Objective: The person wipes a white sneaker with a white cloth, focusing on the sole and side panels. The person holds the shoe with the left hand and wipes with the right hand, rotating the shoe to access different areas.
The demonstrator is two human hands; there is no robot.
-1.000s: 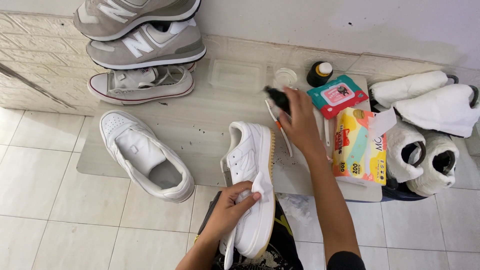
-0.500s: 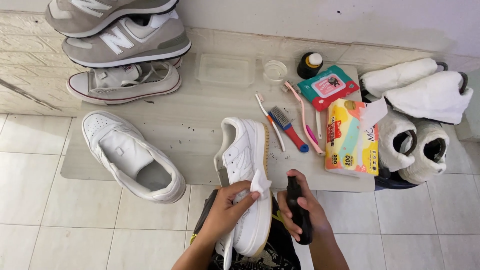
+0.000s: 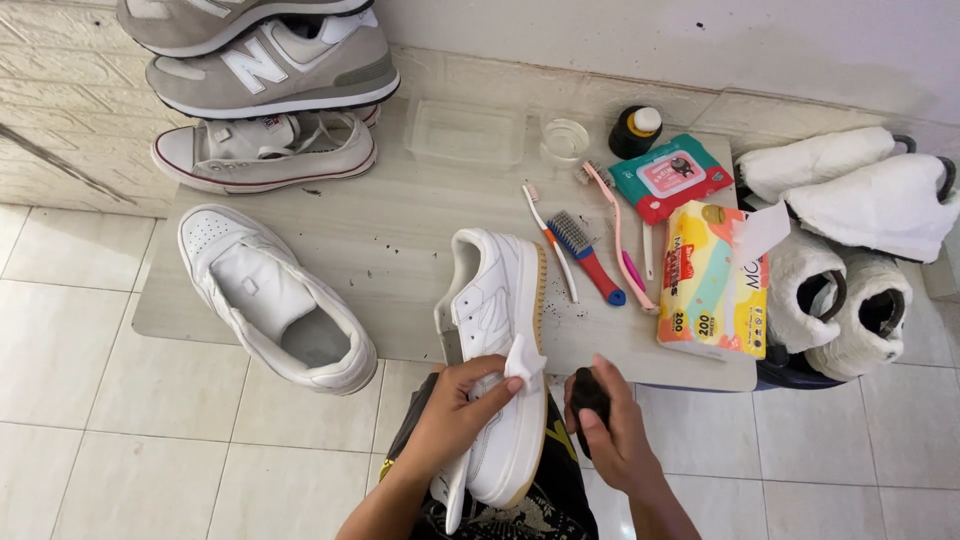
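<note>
- A white sneaker [image 3: 500, 350] is held on its side at the board's [image 3: 400, 250] near edge, its long axis running away from the person, one end toward the wall, the other over the lap.
- A white cloth [image 3: 523, 358] is pinched against it by the left hand's [image 3: 455, 405] fingers.
- A small dark object [image 3: 588, 392] is gripped by the right hand [image 3: 610, 430], fingers curled together.
- A second white sneaker [image 3: 275, 300] lies to the left.

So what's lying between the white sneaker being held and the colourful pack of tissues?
In the head view, between the white sneaker and the colourful tissue pack lie a white-and-orange toothbrush, a blue-and-red brush and a pink toothbrush, on the grey board.
</note>
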